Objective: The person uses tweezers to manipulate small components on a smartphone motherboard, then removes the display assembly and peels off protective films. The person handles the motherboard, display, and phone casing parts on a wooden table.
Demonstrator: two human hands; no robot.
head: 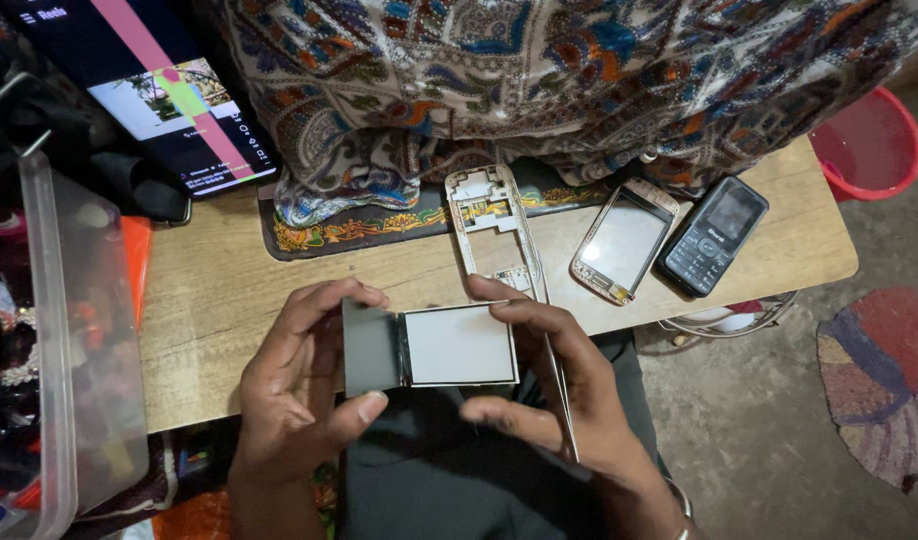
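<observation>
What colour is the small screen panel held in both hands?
The screen panel is pale grey-white with a dark grey flap, seen in the head view.

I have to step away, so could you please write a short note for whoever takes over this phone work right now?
Left hand: pinches the dark flap on the left side of the small display panel, held above the lap.
Right hand: steadies the panel's right edge and also holds thin tweezers.
On the wooden table: a bare phone frame, a front cover with window, and a dark keypad phone, which looks assembled.
Done: one phone looks stripped to parts, display out.
Left: display not fitted in any frame; parts lie separate.
</observation>
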